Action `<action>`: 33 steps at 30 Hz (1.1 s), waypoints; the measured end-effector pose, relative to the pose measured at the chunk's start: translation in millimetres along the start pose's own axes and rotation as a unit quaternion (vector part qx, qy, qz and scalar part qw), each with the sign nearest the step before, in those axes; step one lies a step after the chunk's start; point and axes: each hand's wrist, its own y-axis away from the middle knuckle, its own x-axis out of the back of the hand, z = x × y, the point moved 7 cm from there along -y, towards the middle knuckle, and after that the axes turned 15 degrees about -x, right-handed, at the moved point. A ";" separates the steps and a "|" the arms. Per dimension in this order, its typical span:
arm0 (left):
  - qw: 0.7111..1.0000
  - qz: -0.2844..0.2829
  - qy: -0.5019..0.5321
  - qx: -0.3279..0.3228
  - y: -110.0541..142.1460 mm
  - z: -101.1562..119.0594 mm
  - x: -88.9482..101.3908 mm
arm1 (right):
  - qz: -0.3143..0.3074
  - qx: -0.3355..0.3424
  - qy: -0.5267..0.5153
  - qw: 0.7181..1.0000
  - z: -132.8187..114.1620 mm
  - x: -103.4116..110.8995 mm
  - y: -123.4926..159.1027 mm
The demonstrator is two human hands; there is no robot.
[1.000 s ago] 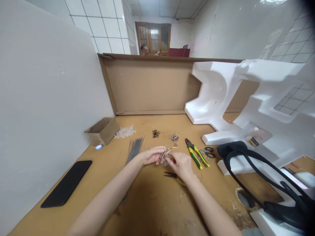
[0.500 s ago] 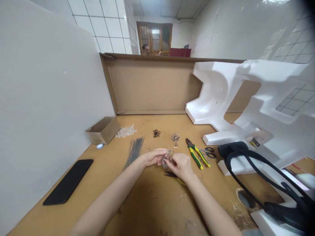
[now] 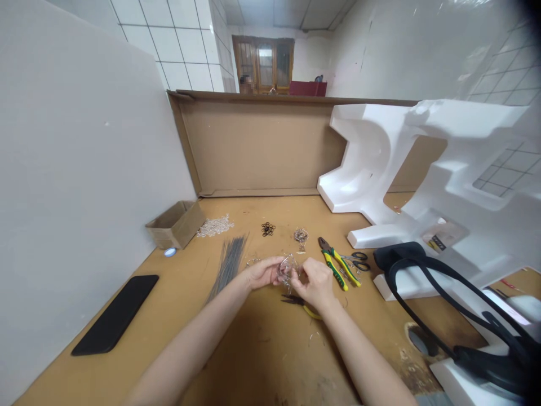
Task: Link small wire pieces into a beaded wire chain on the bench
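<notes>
Between my hands, above the table, is a tangled piece of bent silvery wire [image 3: 288, 267]. My left hand [image 3: 262, 273] holds it from the left, fingers curled against it. From the right, my right hand [image 3: 313, 281] pinches the wire between thumb and fingers; the exact grip point is too small to make out. Just below the right hand lie dark-nosed pliers [image 3: 295, 300] with yellow handles, partly covered by that hand. A bundle of straight grey wires [image 3: 230, 262] lies left of my left hand. Small wire pieces [image 3: 253, 261] rest close to its fingers.
Beyond the hands lie black rings [image 3: 267, 229], a small wire coil [image 3: 301, 235] and a pile of clear bits [image 3: 215, 225] beside a cardboard box [image 3: 176, 224]. Green-yellow pliers [image 3: 333, 264] and scissors [image 3: 358, 260] lie right. White foam [image 3: 363, 169] and a black strap [image 3: 439, 270] stand farther right.
The wire piece has turned a little between my hands, and my right fingers have shifted slightly on it. The whole view has moved very slightly.
</notes>
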 end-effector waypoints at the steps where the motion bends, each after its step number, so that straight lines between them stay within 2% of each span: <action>1: 1.000 -0.001 0.004 0.000 0.5 -0.4 0.3 | 0.001 -0.004 -0.006 1.000 0.8 1.0 -0.5; 5: 1.000 -0.013 0.014 0.006 2.1 -3.6 -2.4 | 0.004 -0.015 -0.036 0.999 1.8 4.4 -2.7; 11: 1.000 -0.012 0.009 0.021 2.7 -12.0 -1.8 | -0.082 -0.042 -0.119 0.989 3.2 -6.6 -4.4; 14: 1.000 -0.004 0.003 0.029 2.6 -14.6 2.3 | -0.072 -0.067 -0.130 0.987 8.8 -7.9 -5.4; 21: 0.996 0.051 -0.073 0.029 3.4 -13.7 18.2 | -0.064 -0.129 -0.132 0.981 19.2 -13.3 -6.6; 24: 0.984 0.112 -0.140 -0.003 4.2 -2.3 28.1 | -0.064 -0.161 -0.126 0.977 25.0 -16.9 -6.5; 27: 0.954 0.195 -0.215 -0.073 13.0 19.3 31.0 | -0.062 -0.193 -0.120 0.972 32.0 -20.1 -6.1; 30: 0.919 0.231 -0.290 -0.132 29.8 34.8 15.0 | -0.063 -0.218 -0.115 0.967 37.3 -21.2 -5.7; 33: 0.807 0.169 -0.534 -0.188 40.6 44.3 -18.9 | -0.072 -0.233 -0.116 0.963 39.0 -21.5 -5.7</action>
